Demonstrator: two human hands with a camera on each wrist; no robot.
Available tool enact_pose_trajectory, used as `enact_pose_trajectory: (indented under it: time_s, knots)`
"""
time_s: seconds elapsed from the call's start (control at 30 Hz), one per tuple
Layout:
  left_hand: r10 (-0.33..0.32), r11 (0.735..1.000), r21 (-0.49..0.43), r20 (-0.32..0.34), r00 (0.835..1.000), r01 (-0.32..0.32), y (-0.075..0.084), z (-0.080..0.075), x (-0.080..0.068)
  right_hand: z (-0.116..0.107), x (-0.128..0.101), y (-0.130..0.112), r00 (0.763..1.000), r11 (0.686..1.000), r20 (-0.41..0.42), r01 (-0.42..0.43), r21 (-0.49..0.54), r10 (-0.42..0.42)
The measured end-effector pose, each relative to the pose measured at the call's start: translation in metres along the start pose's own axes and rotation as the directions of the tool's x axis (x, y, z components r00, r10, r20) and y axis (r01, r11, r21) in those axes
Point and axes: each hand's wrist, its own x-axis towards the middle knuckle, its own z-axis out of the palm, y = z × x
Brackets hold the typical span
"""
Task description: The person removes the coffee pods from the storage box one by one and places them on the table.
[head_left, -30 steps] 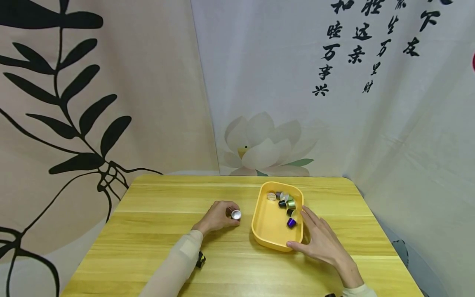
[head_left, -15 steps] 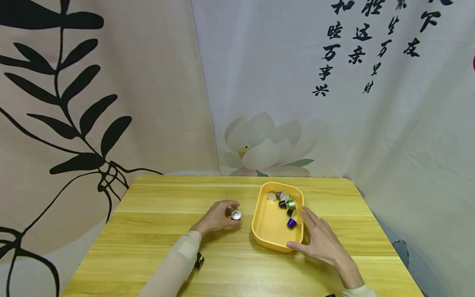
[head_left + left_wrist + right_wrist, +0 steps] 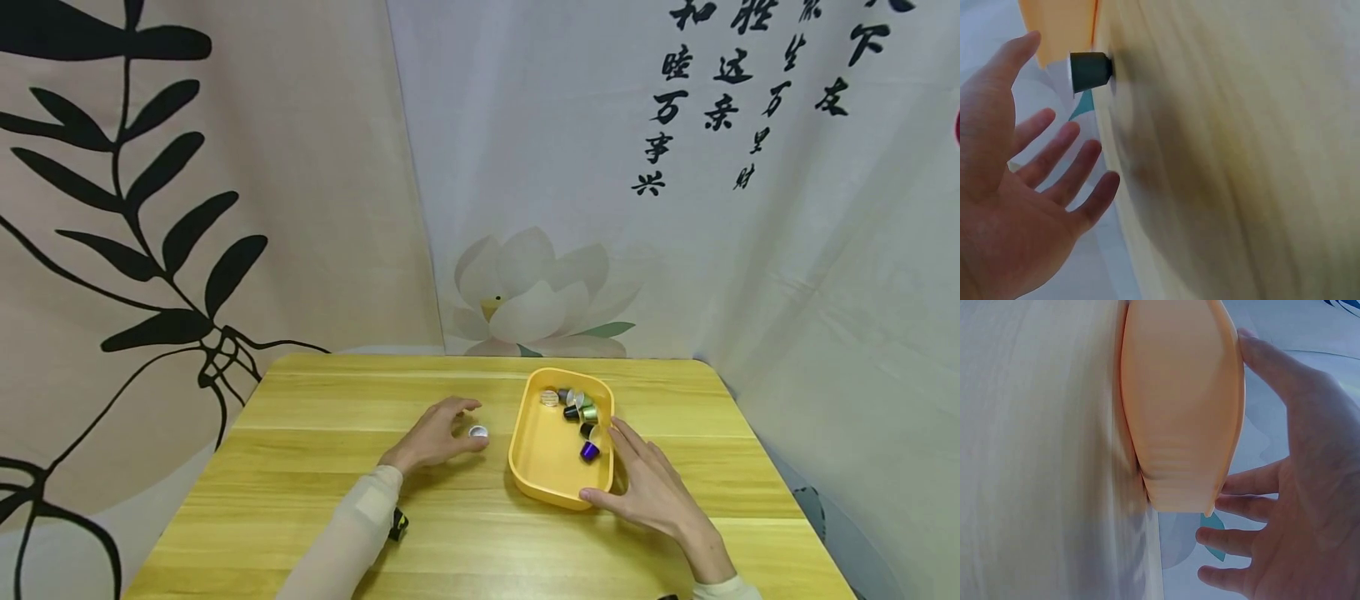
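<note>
Cream long sleeves [image 3: 352, 525] cover both arms; hands bare.

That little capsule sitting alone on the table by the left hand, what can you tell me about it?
The capsule is a small dark cup with a silvery foil face turned upward and a thin rim. It stands alone on the wooden table, left of the yellow tray. The left hand lies open beside it, fingers spread, not touching it in the wrist view.

wooden table [image 3: 315, 492] with a yellow tray [image 3: 542, 467] and one capsule [image 3: 477, 432]
</note>
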Motion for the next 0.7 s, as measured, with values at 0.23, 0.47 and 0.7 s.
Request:
enact_pose_trajectory:
  time_s: [0.23,0.47,0.7]
  knots:
    - [0.031,0.999,0.038,-0.042,0.999,-0.030,0.011,-0.008,0.004,0.002,0.000,0.000,1.000,1.000,0.006,-0.003,0.010,0.003]
    - [0.101,0.990,0.107,-0.033,0.994,-0.097,0.028,-0.010,0.013,-0.001,-0.001,-0.001,1.000,1.000,0.003,-0.003,0.000,0.003]
    - [0.191,0.960,0.207,-0.001,0.982,-0.186,0.051,-0.011,0.023,-0.002,0.000,-0.001,1.000,1.000,0.008,-0.013,-0.003,0.013]
